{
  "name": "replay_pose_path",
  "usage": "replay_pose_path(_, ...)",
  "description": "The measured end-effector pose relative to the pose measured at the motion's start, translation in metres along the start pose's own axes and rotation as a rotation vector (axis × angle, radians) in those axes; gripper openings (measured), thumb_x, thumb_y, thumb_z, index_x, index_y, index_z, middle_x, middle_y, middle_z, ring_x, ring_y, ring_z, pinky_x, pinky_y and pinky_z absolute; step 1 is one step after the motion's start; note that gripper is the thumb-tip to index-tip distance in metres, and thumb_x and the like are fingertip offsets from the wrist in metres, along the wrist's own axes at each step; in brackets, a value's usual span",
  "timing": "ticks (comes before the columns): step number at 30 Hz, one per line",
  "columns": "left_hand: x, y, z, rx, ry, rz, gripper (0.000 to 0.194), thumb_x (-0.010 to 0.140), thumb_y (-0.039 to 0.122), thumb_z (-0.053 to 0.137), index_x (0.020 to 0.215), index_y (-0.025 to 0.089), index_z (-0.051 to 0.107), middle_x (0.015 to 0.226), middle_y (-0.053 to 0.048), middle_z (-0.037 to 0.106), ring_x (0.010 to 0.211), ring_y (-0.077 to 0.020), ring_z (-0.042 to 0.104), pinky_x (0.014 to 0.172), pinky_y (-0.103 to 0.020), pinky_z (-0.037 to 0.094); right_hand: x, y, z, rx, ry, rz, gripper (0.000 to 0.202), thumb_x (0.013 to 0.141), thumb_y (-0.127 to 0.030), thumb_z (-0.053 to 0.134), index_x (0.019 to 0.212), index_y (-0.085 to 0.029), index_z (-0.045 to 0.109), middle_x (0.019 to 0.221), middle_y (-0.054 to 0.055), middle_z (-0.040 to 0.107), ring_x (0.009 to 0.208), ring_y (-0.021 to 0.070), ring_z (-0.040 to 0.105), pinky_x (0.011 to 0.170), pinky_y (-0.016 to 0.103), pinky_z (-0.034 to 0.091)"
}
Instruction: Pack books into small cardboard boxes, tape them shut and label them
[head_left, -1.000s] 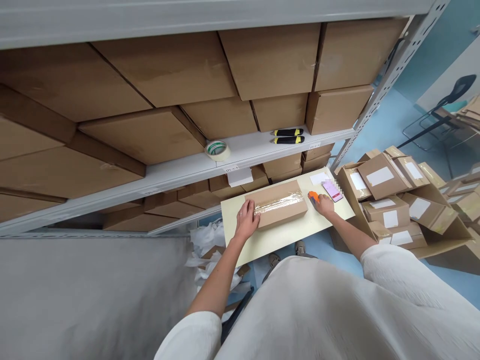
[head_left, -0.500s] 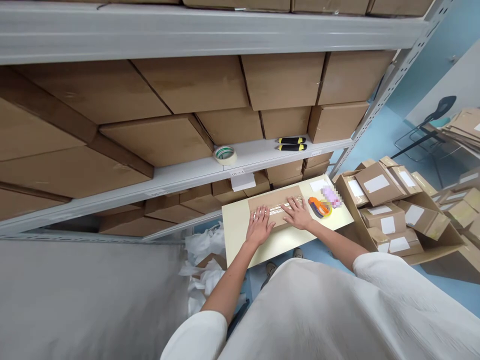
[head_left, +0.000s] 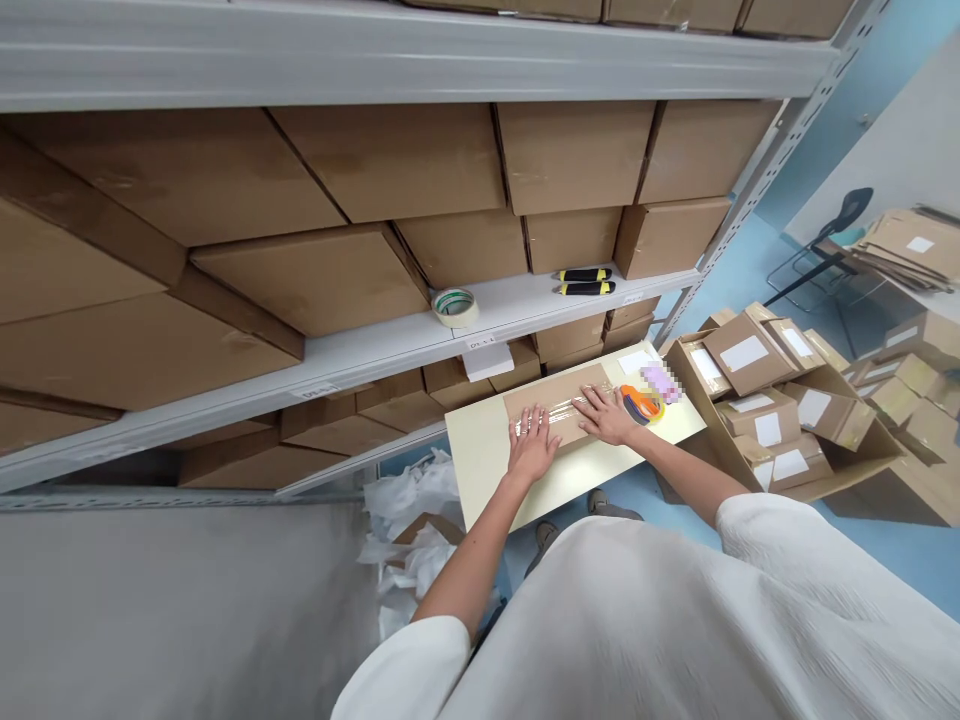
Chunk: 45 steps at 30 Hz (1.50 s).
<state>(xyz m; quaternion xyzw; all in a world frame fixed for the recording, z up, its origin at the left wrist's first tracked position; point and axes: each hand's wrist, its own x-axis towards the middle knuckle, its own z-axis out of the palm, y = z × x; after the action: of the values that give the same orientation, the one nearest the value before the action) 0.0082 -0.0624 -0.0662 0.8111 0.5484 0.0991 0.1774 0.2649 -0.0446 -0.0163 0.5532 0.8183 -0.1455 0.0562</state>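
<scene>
Left hand [head_left: 532,445] and right hand [head_left: 606,415] are open, fingers a bit spread, palms down on taped box [head_left: 559,390], gripping nothing. Biggest is the rack [head_left: 375,55], full w/ cartons. Next comes pale table [head_left: 480,460], w/ open carton [head_left: 705,425] of small boxes at its R side. Taped box lies on table, btwn rack & person. Orange-yellow tool [head_left: 640,402] is just beside R hand. Tape roll [head_left: 454,309] sits on the rack.

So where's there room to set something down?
The pale tabletop is bare left of the taped box and along its near side. The shelf has a gap between tape roll and black-yellow cutters. Right of the box is crowded: orange tool, white paper.
</scene>
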Motion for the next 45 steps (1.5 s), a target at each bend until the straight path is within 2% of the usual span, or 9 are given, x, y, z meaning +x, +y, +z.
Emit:
replay_pose_path(5,0.004,0.01,-0.013,-0.058,0.076,-0.05,0.062,0.103,0.038,0.052,0.162,0.021,0.052,0.172,-0.018,0.046,0.162,-0.0418,0.034,0.131,-0.068,0.022,-0.002,0.021,0.0,0.218,0.181,-0.027,0.055,0.109,-0.039,0.048,0.162,-0.026,0.055,0.173,0.015,0.043,0.159,0.0356,0.037,0.127,0.066,0.027)
replay_pose_path(10,0.02,0.022,-0.019,-0.254,0.205,-0.009,0.042,0.103,0.027,0.051,0.143,0.023,0.065,0.139,-0.015,0.069,0.133,-0.0328,0.062,0.116,-0.051,0.049,-0.004,0.079,0.014,0.372,0.368,0.14,0.043,0.106,-0.033,0.048,0.141,-0.024,0.071,0.155,0.015,0.062,0.143,0.0341,0.053,0.117,0.055,0.041)
replay_pose_path(16,0.069,0.069,-0.006,-0.437,0.228,0.104,0.027,0.108,0.028,0.047,0.117,0.024,0.072,0.116,-0.01,0.073,0.111,-0.0257,0.07,0.099,-0.04,0.057,-0.001,0.18,0.023,0.401,0.25,0.274,0.038,0.104,-0.028,0.048,0.128,-0.021,0.076,0.137,0.013,0.073,0.127,0.0295,0.063,0.11,0.043,0.047)
replay_pose_path(22,0.133,0.132,0.017,-0.535,0.191,0.085,0.025,0.105,0.023,0.053,0.121,0.023,0.071,0.12,-0.009,0.072,0.103,-0.0224,0.072,0.095,-0.038,0.059,0.015,0.278,0.021,0.35,0.042,0.408,0.04,0.102,-0.022,0.053,0.135,-0.018,0.075,0.145,0.013,0.07,0.13,0.0288,0.065,0.107,0.035,0.05)
replay_pose_path(26,0.163,0.162,0.034,-0.558,0.18,0.027,0.026,0.103,0.024,0.057,0.126,0.024,0.07,0.121,-0.009,0.07,0.092,-0.0194,0.072,0.09,-0.036,0.061,0.041,0.323,0.019,0.343,-0.034,0.457,0.046,0.1,-0.019,0.054,0.142,-0.014,0.07,0.147,0.017,0.068,0.132,0.0296,0.065,0.107,0.034,0.05)
replay_pose_path(32,0.188,0.187,0.051,-0.582,0.154,-0.014,0.028,0.103,0.024,0.06,0.128,0.024,0.07,0.128,-0.009,0.068,0.086,-0.0169,0.072,0.09,-0.036,0.061,0.084,0.351,0.028,0.377,-0.174,0.504,0.058,0.098,-0.022,0.056,0.155,-0.014,0.06,0.153,0.022,0.062,0.135,0.0335,0.064,0.107,0.038,0.052)
replay_pose_path(36,0.197,0.19,0.057,-0.578,0.11,-0.044,0.024,0.103,0.025,0.059,0.123,0.024,0.072,0.127,-0.009,0.07,0.086,-0.0175,0.072,0.09,-0.036,0.061,0.103,0.351,0.036,0.348,-0.228,0.528,0.065,0.102,-0.031,0.052,0.167,-0.023,0.046,0.168,0.022,0.044,0.152,0.0383,0.047,0.118,0.05,0.043)
replay_pose_path(39,0.201,0.19,0.059,-0.555,0.081,-0.072,0.023,0.104,0.027,0.058,0.119,0.024,0.074,0.115,-0.008,0.074,0.092,-0.0206,0.072,0.09,-0.036,0.06,0.111,0.349,0.04,0.329,-0.269,0.539,0.065,0.105,-0.039,0.049,0.168,-0.022,0.043,0.173,0.022,0.035,0.157,0.0402,0.039,0.123,0.055,0.037)
replay_pose_path(45,0.206,0.193,0.058,-0.521,0.091,-0.128,0.021,0.105,0.031,0.058,0.108,0.024,0.077,0.106,-0.007,0.076,0.095,-0.022,0.072,0.091,-0.036,0.057,0.115,0.352,0.038,0.322,-0.249,0.506,0.054,0.104,-0.03,0.049,0.155,-0.015,0.058,0.164,0.022,0.049,0.152,0.037,0.045,0.123,0.049,0.038)
